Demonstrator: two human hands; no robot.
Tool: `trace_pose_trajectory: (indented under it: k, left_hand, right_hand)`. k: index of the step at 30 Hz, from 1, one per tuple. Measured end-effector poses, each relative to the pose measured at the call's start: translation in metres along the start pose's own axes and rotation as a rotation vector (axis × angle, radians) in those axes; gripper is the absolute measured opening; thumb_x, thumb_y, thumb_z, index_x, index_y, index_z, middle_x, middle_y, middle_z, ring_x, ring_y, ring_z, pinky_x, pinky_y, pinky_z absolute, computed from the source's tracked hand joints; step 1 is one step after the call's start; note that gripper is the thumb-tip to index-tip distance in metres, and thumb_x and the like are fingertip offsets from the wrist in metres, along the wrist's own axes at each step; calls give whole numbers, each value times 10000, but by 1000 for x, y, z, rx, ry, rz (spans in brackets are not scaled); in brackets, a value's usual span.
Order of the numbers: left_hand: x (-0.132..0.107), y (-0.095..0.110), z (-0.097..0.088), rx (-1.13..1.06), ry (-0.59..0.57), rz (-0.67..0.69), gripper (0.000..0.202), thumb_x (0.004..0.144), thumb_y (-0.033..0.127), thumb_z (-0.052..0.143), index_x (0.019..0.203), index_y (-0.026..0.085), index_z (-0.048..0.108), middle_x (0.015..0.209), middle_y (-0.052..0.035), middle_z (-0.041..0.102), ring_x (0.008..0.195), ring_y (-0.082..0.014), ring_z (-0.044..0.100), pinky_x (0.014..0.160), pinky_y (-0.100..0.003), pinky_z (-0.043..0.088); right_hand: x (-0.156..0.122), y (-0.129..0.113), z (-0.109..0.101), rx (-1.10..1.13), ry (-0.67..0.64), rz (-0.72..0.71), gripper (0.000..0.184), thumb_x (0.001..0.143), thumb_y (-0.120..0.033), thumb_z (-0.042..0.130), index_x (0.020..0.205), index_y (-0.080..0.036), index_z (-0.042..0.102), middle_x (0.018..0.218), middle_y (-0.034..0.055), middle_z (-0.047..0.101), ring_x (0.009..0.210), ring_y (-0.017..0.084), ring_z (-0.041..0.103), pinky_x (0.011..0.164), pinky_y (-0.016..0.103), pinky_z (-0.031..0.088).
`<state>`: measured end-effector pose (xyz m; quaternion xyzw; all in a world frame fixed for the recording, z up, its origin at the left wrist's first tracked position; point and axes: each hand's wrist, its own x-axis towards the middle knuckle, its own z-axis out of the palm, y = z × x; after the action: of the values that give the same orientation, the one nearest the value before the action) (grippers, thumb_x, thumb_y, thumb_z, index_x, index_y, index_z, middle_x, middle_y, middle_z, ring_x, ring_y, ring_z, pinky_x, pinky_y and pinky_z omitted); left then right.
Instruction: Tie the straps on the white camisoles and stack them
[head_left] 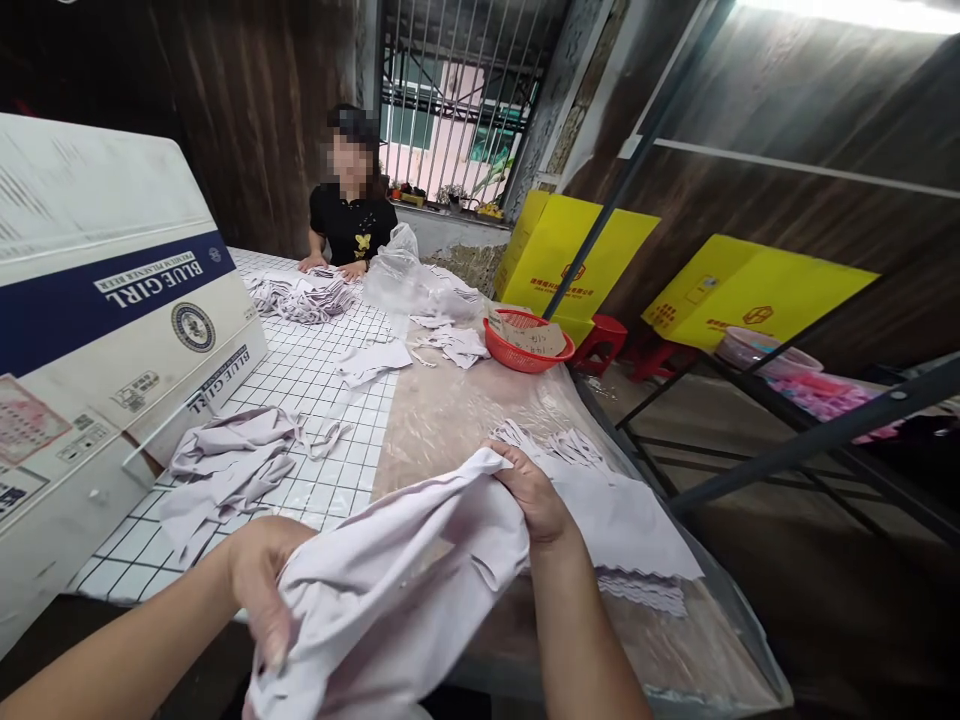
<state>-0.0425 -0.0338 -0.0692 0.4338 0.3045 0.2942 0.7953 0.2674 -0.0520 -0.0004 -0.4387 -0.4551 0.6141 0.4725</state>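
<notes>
A pale lilac piece of sewn fabric [420, 570] is stretched between my two hands above the near edge of the table. My left hand [266, 580] grips its left end, thumb on top and the other fingers hidden under the cloth. At the upper right corner, my right hand [529, 490] pinches the folded edge. Just beyond my right hand lies a flat stack of similar fabric pieces [622, 520] with scalloped edges and straps. To the left, a crumpled heap of the same cloth [232, 460] rests on the checked tablecloth.
A large Blue Girl carton [112, 300] stands at left. Across the table [360, 420], a person [352, 220] sits behind piled fabric [304, 295]. A red basket [529, 340] holding cardboard is at the right edge. A metal frame [795, 440] and yellow boxes [577, 260] stand beyond.
</notes>
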Motion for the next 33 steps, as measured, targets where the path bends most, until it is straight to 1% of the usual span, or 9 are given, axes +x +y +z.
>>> trace_pose_trajectory:
  k: [2, 4, 7, 10, 12, 15, 20, 24, 33]
  left_hand:
    - [-4, 12, 4, 125, -191, -17, 336, 388, 325, 945, 603, 211, 713, 582, -100, 678, 698, -342, 703, 470, -328, 531]
    - [-5, 28, 16, 277, -292, 20, 297, 441, 307, 936, 641, 216, 735, 619, -87, 689, 696, -313, 695, 545, -326, 560]
    - [2, 48, 36, 353, -87, 170, 182, 625, 294, 857, 758, 212, 763, 738, -59, 714, 823, -281, 690, 723, -321, 573]
    - [24, 53, 41, 270, 151, 234, 181, 728, 306, 793, 867, 194, 766, 845, -57, 728, 1043, -279, 649, 829, -275, 539]
    - [39, 51, 37, 228, 145, 184, 234, 767, 381, 762, 865, 168, 762, 814, -72, 728, 1004, -281, 662, 779, -271, 542]
    - [53, 48, 29, 165, 68, 80, 364, 780, 492, 729, 790, 128, 748, 672, -77, 697, 723, -245, 682, 586, -270, 517]
    - [53, 52, 23, 9, 162, 79, 285, 650, 291, 863, 823, 95, 749, 714, -86, 732, 634, -194, 666, 562, -252, 513]
    - [48, 51, 15, -9, 256, 81, 296, 569, 229, 899, 782, 89, 748, 660, -68, 721, 546, -157, 633, 488, -220, 480]
    - [40, 56, 4, -25, 321, 116, 368, 481, 313, 939, 686, 103, 717, 612, -38, 696, 505, -119, 600, 455, -194, 457]
  right_hand:
    - [7, 3, -1, -177, -7, -22, 372, 668, -520, 764, 710, -188, 601, 618, -24, 547, 538, 112, 460, 521, 229, 382]
    - [15, 11, 2, -425, 120, -148, 318, 668, -472, 766, 718, -191, 626, 705, 1, 575, 664, 152, 522, 607, 262, 439]
    - [21, 27, 15, -600, 288, -335, 260, 742, -451, 711, 820, -207, 664, 896, 40, 619, 880, 200, 573, 775, 316, 483]
    - [19, 39, 35, -441, 122, -273, 322, 874, -518, 562, 909, -212, 657, 906, 30, 637, 877, 181, 600, 816, 314, 487]
    - [19, 43, 48, -312, -9, -209, 389, 889, -574, 528, 942, -211, 658, 895, 20, 649, 878, 174, 609, 816, 298, 486]
    - [28, 50, 60, -161, -73, -159, 439, 828, -629, 590, 914, -204, 657, 846, 8, 649, 835, 160, 604, 770, 272, 483]
    - [45, 56, 56, -38, 102, -170, 448, 731, -620, 692, 748, -182, 597, 553, -62, 460, 513, 80, 393, 502, 201, 344]
    - [45, 47, 46, 29, 189, -181, 428, 727, -598, 694, 757, -190, 565, 525, -100, 338, 441, 54, 218, 406, 192, 162]
    - [45, 32, 18, -13, 373, -275, 442, 748, -609, 661, 684, -213, 477, 530, -97, 275, 454, 67, 202, 407, 197, 164]
